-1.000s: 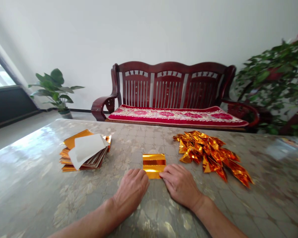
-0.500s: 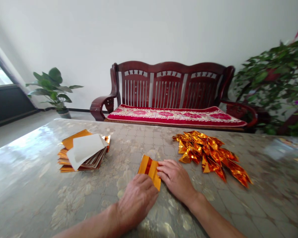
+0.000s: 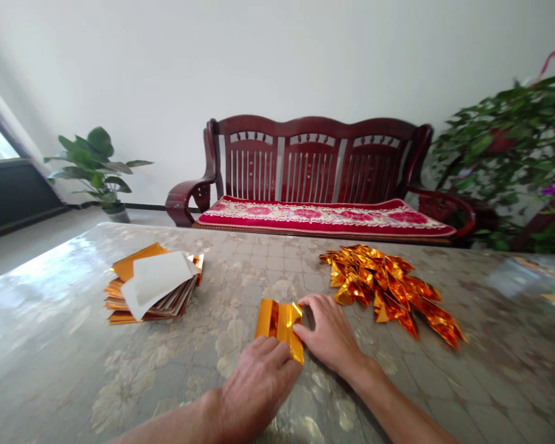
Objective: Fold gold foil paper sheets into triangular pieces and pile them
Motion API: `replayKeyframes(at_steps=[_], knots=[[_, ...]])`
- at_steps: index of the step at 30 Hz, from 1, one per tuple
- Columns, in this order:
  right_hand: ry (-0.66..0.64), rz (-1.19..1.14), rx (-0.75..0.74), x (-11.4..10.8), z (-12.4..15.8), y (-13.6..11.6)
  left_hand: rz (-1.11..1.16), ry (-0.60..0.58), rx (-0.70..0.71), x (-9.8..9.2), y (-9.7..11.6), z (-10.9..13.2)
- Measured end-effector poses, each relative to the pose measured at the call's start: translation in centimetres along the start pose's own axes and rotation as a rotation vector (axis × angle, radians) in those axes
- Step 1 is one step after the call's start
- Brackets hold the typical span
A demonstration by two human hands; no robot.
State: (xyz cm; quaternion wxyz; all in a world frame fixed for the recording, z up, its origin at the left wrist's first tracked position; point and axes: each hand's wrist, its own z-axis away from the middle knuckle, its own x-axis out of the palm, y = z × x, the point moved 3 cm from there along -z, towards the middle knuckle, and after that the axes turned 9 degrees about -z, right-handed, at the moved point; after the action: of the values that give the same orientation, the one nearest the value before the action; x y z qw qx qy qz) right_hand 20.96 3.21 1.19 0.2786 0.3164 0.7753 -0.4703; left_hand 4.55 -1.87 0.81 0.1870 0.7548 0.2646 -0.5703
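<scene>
So there's a folded strip of gold foil paper [image 3: 278, 328] sitting on the tabletop, slightly angled, right between the person's two hands. The left hand [image 3: 256, 388] is on the strip's lower edge, with its fingers [image 3: 271, 354] lying fairly flat across the bottom of the foil, and a gold corner pokes out just past the fingertips. The right hand [image 3: 330, 333] comes in from the other side, and its fingers [image 3: 311, 305] are spread and loosely curved, with the thumb [image 3: 298, 330] touching the strip's right edge. Neither hand looks clenched; they're both just pressing on the foil against the table.

Just right of the right hand there's a loose heap of folded gold foil triangles [image 3: 388, 290]. Over to the left, well apart from the hands, is a stack of foil sheets [image 3: 120, 302] with a white sheet of paper [image 3: 155, 283] on top. All of it is on a glossy marbled tabletop [image 3: 60, 308]. Past the table there's a dark wooden bench [image 3: 314, 160] with a red floral cushion [image 3: 324, 216], and potted plants [image 3: 95, 166] stand on the far left.
</scene>
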Motion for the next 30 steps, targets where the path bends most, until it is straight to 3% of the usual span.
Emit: replayKeyframes(at_steps=[7,9,13,17,24,27,30], knots=[[0.009,-0.308,0.143,0.7,0.0,0.7,0.067,0.016,0.002,-0.2,0.0,-0.1],[0.026,-0.398,0.144,0.7,0.0,0.6,0.140,0.073,-0.031,-0.7,-0.5,-0.3],[0.123,-0.293,-0.082,-0.6,0.4,-1.1,0.230,0.336,-0.231,-2.3,-2.5,-0.4],[0.118,-0.150,-0.381,-1.4,1.1,-3.3,0.243,0.394,-0.267,-2.7,-3.5,-0.5],[0.155,-0.176,-0.349,-1.4,1.1,-3.1,0.392,0.354,-0.344,-2.0,-4.5,-1.0],[0.131,-0.141,-0.377,-1.8,0.9,-3.0,0.463,0.507,-0.380,-2.4,-5.1,-0.8],[0.187,-0.085,-0.460,-2.9,0.9,-2.8,0.500,0.661,-0.318,-2.7,-5.4,-0.2]])
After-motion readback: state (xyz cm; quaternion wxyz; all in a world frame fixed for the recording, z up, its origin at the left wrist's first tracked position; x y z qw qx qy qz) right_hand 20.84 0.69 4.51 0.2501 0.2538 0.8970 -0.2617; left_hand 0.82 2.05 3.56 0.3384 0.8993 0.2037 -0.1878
